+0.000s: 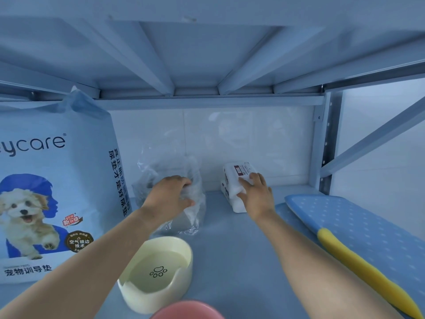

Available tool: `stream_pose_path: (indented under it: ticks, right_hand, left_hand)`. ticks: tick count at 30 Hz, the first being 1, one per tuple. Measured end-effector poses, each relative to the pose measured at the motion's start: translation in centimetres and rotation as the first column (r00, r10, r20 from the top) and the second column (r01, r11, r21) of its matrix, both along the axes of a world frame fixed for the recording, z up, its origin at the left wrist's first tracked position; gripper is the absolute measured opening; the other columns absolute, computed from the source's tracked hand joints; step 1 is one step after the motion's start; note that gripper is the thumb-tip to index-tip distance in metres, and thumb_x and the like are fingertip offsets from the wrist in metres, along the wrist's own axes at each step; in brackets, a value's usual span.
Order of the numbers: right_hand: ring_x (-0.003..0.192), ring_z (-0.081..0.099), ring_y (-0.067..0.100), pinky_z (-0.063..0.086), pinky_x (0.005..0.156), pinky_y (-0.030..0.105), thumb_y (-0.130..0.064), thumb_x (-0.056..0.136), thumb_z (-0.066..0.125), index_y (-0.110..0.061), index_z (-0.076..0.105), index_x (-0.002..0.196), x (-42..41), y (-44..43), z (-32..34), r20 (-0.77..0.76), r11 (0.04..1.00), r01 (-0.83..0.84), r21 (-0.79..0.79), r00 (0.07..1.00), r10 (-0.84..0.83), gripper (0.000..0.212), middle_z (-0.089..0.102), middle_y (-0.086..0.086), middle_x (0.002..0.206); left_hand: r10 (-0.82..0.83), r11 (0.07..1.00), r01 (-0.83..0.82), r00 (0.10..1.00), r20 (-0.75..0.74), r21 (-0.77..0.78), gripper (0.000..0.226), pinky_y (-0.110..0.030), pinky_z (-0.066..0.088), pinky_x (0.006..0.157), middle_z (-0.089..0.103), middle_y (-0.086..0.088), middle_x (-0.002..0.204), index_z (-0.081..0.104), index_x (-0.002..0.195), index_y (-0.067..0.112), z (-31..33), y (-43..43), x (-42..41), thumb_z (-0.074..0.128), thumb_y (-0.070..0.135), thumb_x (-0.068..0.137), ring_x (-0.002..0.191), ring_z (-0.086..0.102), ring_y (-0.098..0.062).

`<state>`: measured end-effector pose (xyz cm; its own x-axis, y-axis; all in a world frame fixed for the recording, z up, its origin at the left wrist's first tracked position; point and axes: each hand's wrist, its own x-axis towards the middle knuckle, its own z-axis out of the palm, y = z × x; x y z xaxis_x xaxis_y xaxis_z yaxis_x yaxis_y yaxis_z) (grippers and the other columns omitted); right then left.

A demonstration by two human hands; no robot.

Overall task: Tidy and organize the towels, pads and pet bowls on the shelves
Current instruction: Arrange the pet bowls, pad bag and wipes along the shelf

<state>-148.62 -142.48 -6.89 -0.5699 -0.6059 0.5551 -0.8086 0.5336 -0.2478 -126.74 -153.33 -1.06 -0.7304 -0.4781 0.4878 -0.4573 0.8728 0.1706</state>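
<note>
Both my arms reach deep into a blue shelf (230,238). My left hand (170,194) grips a crinkled clear plastic bag (158,171) with grey contents at the back middle. My right hand (255,192) rests on a white wrapped pack (234,178) with a dark label, fingers curled over its top edge. A cream pet bowl (158,272) with a paw print stands near the front, under my left forearm. The rim of a pink bowl (186,310) shows at the bottom edge. A large blue pack of pet pads (53,180) with a puppy picture stands upright at the left.
A blue dotted pad with a yellow edge (358,233) lies along the right side of the shelf. The underside of the upper shelf (207,65) hangs close overhead. A metal upright and diagonal brace (326,143) close the right end. White wall tiles back the shelf.
</note>
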Motion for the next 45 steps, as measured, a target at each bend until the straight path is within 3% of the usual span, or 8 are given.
stream_pose_path:
  ticks: [3,8,19,21,25,31,39,45]
  right_hand:
    - [0.131,0.032,0.022,0.039,0.095,0.038,-0.018,0.092,0.052,-0.023,0.047,0.131,-0.4,0.2,-0.6,0.143,0.987,-0.073,-0.14,0.985,0.093,0.04,0.032,0.003,0.142]
    - [0.094,0.051,0.023,0.035,0.068,0.03,-0.02,0.086,0.056,-0.019,0.048,0.094,0.1,0.5,0.4,0.507,0.831,-0.008,-0.556,0.789,0.347,0.011,0.047,0.0,0.11]
    - [0.095,0.051,0.019,0.029,0.06,-0.007,0.001,0.084,0.057,-0.009,0.064,0.108,-1.6,0.7,0.8,0.313,0.913,-0.113,-0.393,0.917,0.248,0.028,0.047,0.007,0.11]
    - [0.102,0.05,0.02,0.033,0.069,-0.002,0.0,0.084,0.058,-0.012,0.062,0.114,-1.3,0.8,1.1,0.275,0.942,-0.114,-0.316,0.939,0.206,0.033,0.048,0.008,0.117]
    - [0.12,0.044,0.024,0.043,0.094,0.039,-0.008,0.08,0.057,-0.023,0.053,0.128,0.0,1.3,1.7,0.079,0.987,-0.072,-0.143,0.993,0.083,0.05,0.046,0.002,0.13]
    - [0.114,0.052,0.018,0.039,0.094,0.022,-0.006,0.079,0.056,-0.016,0.057,0.123,4.6,2.1,4.5,-0.034,0.827,-0.422,-0.371,0.896,0.442,0.045,0.055,0.002,0.125]
    - [0.119,0.043,0.019,0.043,0.093,0.035,-0.031,0.083,0.066,-0.017,0.053,0.125,7.0,-0.5,4.2,-0.089,0.874,-0.484,0.034,0.87,0.485,0.046,0.046,0.0,0.129]
    - [0.107,0.051,0.025,0.045,0.086,0.036,-0.026,0.08,0.068,-0.008,0.057,0.114,6.1,-0.5,4.2,-0.1,0.893,-0.45,0.01,0.888,0.449,0.04,0.048,0.006,0.119]
  left_hand:
    - [0.0,1.0,0.0,1.0,-0.012,-0.012,0.051,-0.019,0.033,0.086,0.058,0.006,0.123,0.054,0.125,0.019,-0.1,0.1,0.2,0.068,0.037,0.08,0.114,0.05,-0.013]
    - [-0.046,0.999,0.046,0.999,-0.01,-0.008,0.047,-0.016,0.032,0.081,0.059,0.008,0.119,0.056,0.123,0.021,0.0,0.3,0.5,0.069,0.037,0.08,0.108,0.053,-0.01]
    - [-0.118,0.993,0.118,0.993,0.008,-0.016,0.047,-0.016,0.03,0.084,0.056,0.005,0.121,0.051,0.128,0.021,-0.2,1.8,-2.7,0.063,0.035,0.085,0.113,0.049,-0.013]
    - [-0.116,0.993,0.116,0.993,0.004,-0.02,0.047,-0.021,0.032,0.091,0.054,0.002,0.124,0.049,0.13,0.019,-0.3,2.1,-3.7,0.06,0.033,0.087,0.117,0.046,-0.017]
    - [-0.124,0.99,0.127,0.992,0.037,-0.062,0.053,-0.024,0.031,0.098,0.049,0.0,0.131,0.043,0.136,0.019,-0.4,2.0,-4.8,0.058,0.034,0.088,0.124,0.04,-0.018]
    - [-0.132,0.983,0.126,0.99,-0.04,-0.135,0.06,-0.027,0.035,0.098,0.047,0.008,0.128,0.049,0.13,0.028,-0.1,0.7,-2.0,0.068,0.047,0.076,0.119,0.043,-0.015]
    - [-0.077,0.993,0.074,0.996,-0.036,-0.089,0.055,-0.032,0.044,0.088,0.042,0.002,0.121,0.053,0.125,0.028,-1.3,-0.8,-0.3,0.075,0.03,0.074,0.106,0.049,-0.022]
    - [-0.065,0.992,0.056,0.995,-0.079,-0.111,0.054,-0.037,0.048,0.084,0.045,-0.001,0.115,0.058,0.12,0.031,-1.2,-0.2,-1.8,0.078,0.03,0.07,0.101,0.05,-0.025]
